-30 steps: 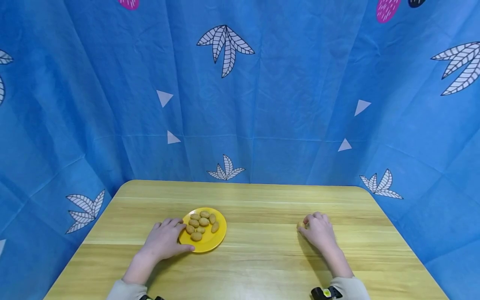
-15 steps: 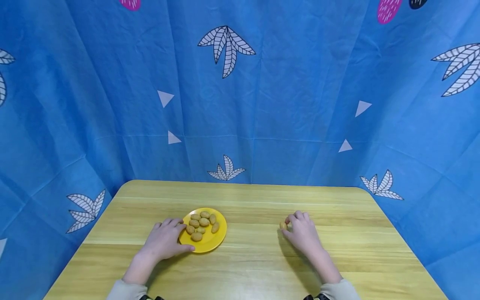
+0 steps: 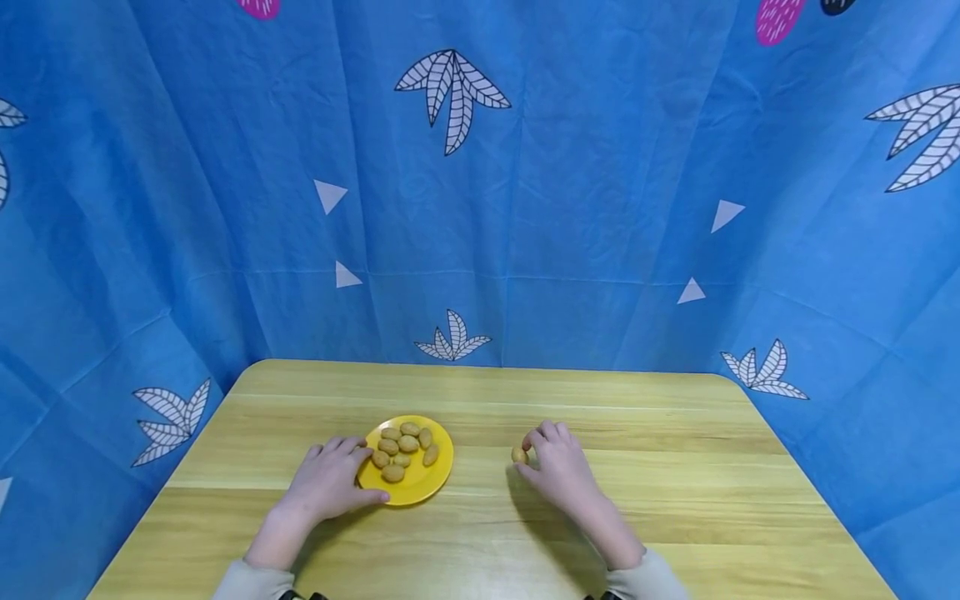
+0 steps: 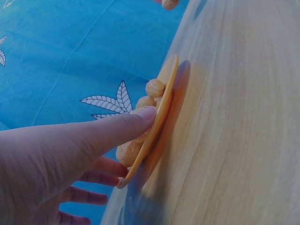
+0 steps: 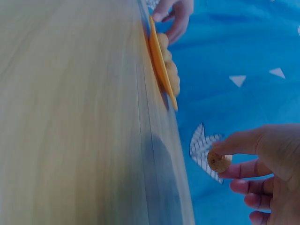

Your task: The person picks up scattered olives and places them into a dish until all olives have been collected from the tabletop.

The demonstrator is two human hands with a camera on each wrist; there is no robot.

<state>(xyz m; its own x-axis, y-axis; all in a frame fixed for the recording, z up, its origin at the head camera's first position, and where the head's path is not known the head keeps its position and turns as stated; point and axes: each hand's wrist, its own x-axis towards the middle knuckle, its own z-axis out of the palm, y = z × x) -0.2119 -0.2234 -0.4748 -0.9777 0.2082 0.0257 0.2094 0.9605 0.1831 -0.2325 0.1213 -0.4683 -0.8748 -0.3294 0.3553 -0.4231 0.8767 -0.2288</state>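
Note:
A yellow plate [image 3: 431, 485] lies on the table, left of the middle, with several tan, wrinkled walnuts [image 3: 393, 472] on it. My left hand [image 3: 330, 483] rests at the plate's left edge. Its straight thumb lies over the rim [image 4: 140, 161] in the left wrist view, and a fingertip touches the rim lower down. My right hand [image 3: 558, 471] is above the table, right of the plate. Between thumb and forefinger it pinches one walnut [image 5: 219, 161], and its other fingers are loosely bent. The plate's underside is hidden in the head view.
The wooden table [image 3: 675, 483] reaches to a blue curtain [image 3: 570, 208] with leaf prints, which hangs behind and at both sides. Bare wood lies between the plate and my right hand.
My right hand has moved left toward the plate, carrying the pinched walnut above the table. The left hand and the plate have stayed in place.

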